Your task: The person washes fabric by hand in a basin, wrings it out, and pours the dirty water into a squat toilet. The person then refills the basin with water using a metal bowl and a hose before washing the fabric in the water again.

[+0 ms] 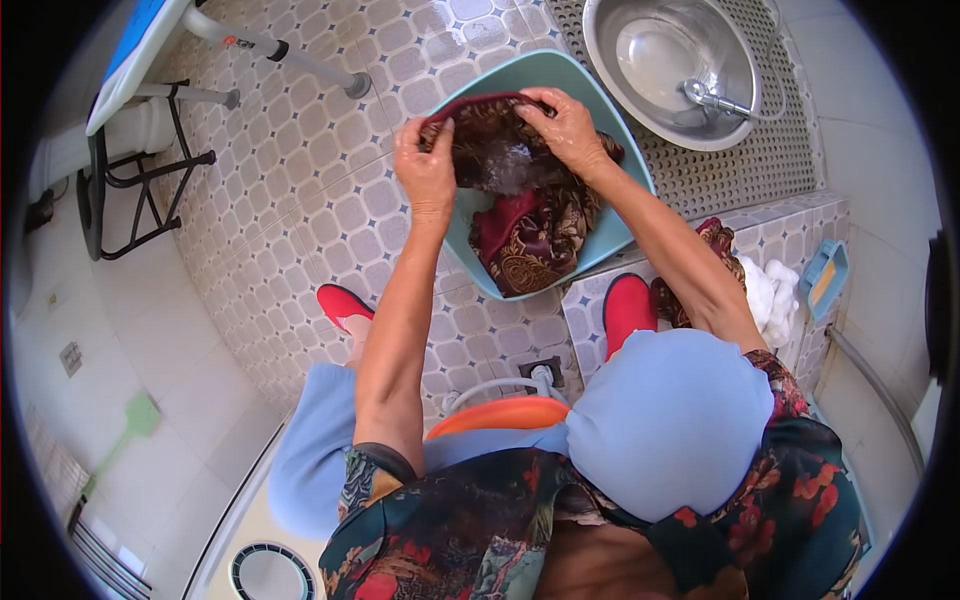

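Dark red patterned cloth point(530, 240) lies partly bunched in a teal basin point(633, 165) on the tiled floor. Its upper edge is stretched between my two hands over the far part of the basin. My left hand point(427, 172) pinches the edge at the basin's left side, thumb against the cloth. My right hand point(568, 130) holds the same edge near the basin's far rim. Both hands look wet. A whitish, shiny patch, perhaps suds or water, shows on the cloth between them.
A steel bowl point(660, 50) with a shower head point(700, 92) in it sits on a perforated mat at the upper right. White cloth point(768, 300) and a blue brush point(825, 280) lie right. An orange basin point(500, 416) is near my legs; a chair stands upper left.
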### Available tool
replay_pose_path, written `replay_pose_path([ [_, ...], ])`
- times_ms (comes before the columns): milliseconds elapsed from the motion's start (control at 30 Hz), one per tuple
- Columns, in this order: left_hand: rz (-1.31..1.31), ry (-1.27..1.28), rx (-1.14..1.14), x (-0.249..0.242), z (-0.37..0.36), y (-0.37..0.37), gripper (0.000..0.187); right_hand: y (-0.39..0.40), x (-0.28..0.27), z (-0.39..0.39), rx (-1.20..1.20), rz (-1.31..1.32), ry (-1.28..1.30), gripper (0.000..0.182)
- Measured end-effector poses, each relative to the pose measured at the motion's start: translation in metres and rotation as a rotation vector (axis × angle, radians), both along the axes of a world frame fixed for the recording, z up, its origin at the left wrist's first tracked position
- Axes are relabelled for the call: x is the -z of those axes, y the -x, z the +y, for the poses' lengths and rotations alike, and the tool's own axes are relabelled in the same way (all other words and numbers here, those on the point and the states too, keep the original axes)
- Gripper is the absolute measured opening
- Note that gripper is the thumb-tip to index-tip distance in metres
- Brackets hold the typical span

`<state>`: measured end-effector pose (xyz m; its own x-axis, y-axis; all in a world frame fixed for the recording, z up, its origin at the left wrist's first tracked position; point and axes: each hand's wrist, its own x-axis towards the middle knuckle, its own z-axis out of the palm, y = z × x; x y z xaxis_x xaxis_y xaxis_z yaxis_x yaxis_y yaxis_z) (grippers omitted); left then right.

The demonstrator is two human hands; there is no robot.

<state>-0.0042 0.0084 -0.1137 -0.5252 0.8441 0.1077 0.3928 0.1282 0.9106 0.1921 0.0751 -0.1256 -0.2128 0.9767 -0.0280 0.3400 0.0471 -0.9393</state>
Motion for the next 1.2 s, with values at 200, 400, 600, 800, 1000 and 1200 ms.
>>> replay_pose_path([
  [200, -0.219, -0.255, -0.057, -0.123, 0.01, -0.001, 0.016, 0.011, -0.102, 0.008, -0.116, 0.241, -0.052, 0.027],
  [400, -0.371, -0.591, -0.017, -0.231, 0.014, -0.004, 0.016, 0.021, -0.229, 0.014, -0.345, 0.822, 0.171, 0.024],
  [600, -0.288, -0.674, -0.036, -0.314, 0.028, -0.016, 0.022, 0.028, -0.301, 0.022, -0.501, 0.984, -0.139, 0.02],
  [800, -0.568, -0.537, 0.387, -0.292, 0.049, -0.011, 0.025, 0.031, -0.3, 0.023, -0.408, 0.232, -0.47, 0.124],
  [1000, -0.459, -0.283, 0.438, -0.196, 0.046, 0.005, 0.056, 0.017, -0.226, 0.029, -0.395, 0.261, 0.087, 0.042],
  [1200, -0.266, -0.16, 0.376, -0.079, -0.041, -0.018, 0.143, 0.012, -0.238, 0.022, -0.32, 0.403, 0.049, 0.032],
])
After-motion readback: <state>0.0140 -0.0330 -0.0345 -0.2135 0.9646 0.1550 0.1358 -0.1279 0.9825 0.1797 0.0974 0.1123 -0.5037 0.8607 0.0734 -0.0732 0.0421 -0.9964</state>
